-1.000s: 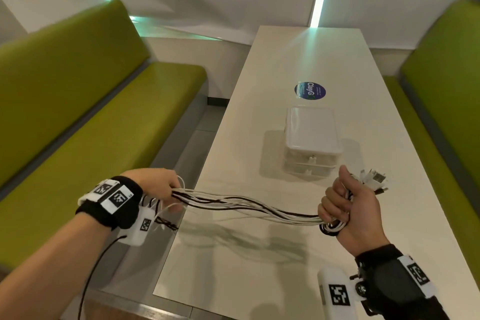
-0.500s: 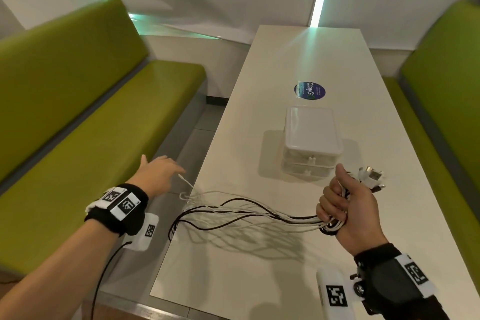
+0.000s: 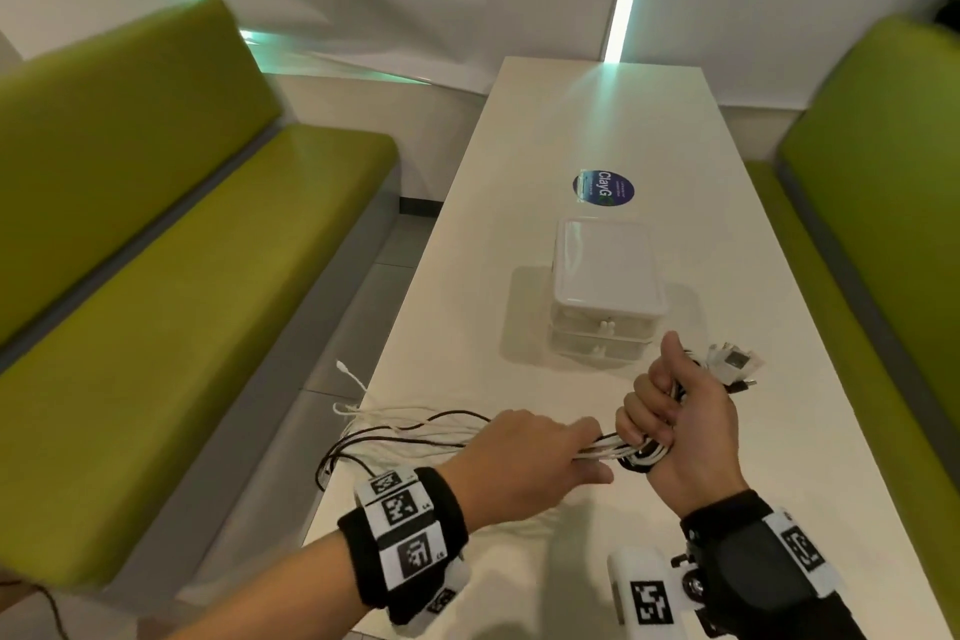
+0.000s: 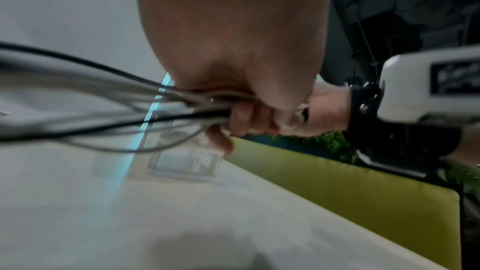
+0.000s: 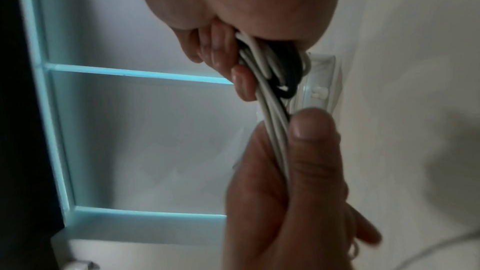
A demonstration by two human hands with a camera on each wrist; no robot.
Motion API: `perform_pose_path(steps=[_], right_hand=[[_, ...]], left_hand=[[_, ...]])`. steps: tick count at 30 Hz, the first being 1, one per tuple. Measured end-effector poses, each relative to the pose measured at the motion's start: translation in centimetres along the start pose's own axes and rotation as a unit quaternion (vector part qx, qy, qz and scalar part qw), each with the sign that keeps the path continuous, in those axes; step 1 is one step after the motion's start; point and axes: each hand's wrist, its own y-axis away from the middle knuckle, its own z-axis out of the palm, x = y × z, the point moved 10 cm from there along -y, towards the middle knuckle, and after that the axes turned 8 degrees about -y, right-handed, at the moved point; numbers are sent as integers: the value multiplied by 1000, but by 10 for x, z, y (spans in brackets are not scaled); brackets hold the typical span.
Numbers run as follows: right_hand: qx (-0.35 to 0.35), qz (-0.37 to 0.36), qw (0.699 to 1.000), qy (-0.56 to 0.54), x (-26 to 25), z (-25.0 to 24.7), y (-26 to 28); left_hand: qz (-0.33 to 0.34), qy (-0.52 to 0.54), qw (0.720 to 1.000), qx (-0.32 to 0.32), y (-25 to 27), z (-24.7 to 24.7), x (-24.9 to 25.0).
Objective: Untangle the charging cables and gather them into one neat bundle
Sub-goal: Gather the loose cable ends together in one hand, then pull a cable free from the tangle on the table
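Note:
Several white and black charging cables run as one bunch over the near end of the white table. My right hand holds them in a fist, thumb up, with the plug ends sticking out past it. My left hand pinches the same bunch right beside the right fist; thumb and fingers close on the strands. The loose tails trail left over the table edge. In the left wrist view the cables fan out from the grip.
A white lidded plastic box stands on the table just beyond my hands, and a round blue sticker lies farther back. Green benches flank the table on both sides.
My left hand let go of the far ends, which went slack, then came right across the table and took hold of the bunch beside the right fist. The right hand stayed put.

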Motion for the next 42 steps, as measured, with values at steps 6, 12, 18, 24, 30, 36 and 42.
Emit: perform_pose_path(steps=[6,12,18,24,30,36,42], right_hand=[[-6,0,999,49,0,-10,2],[-88,-13,896,435,17,18,12],[-200,-28,760,618,40,49,20],[-219,-88,740,629,42,50,22],[-248,-54,774,580,54,51,24],[-246,-41,754,608,57,43,30],[-237,-49,687,685,61,30,26]], left_hand=[[20,36,999,-32,7,5,-17],[64,12,991,-117,13,19,-25],[31,57,992,-105,16,7,-40],[1,123,984,-130,17,1,-43],[-10,127,990,-66,12,-8,-41],[-57,49,996,-42,13,-8,-51],[-55,63,989,-119,22,-2,-60]])
